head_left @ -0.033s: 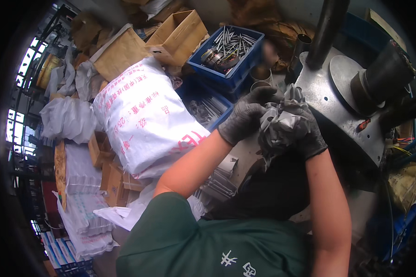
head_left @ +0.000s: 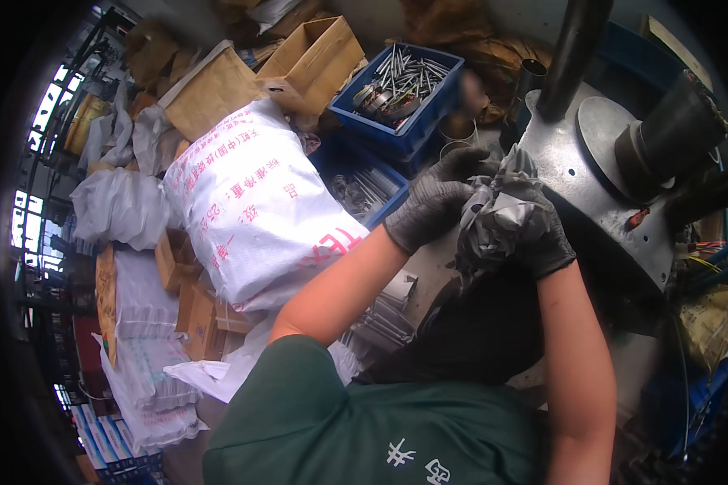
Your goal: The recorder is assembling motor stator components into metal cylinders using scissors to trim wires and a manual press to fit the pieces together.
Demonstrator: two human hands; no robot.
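One crumpled grey bundle (head_left: 501, 214) of thin, bent pieces was between the person's two hands, above the dark lap; its pieces overlapped too closely to count. The right hand (head_left: 552, 241), in a dark glove, was cupped around its right side and held it. The left hand (head_left: 429, 202), gloved alike, had its fingers half curled at the bundle's left side; whether it gripped could not be told. To the right stood one metal plate (head_left: 554, 151) with a dark post (head_left: 576, 65) and a round disc (head_left: 597, 128). Two blue bins, an upper bin (head_left: 431, 107) and a lower bin (head_left: 394, 206), contained metal rods. One big white sack (head_left: 259, 206) lay leftward, bearing rows of red printing; one open wooden box (head_left: 328, 81) stood beyond it. Two white characters marked the green shirt (head_left: 299, 420).
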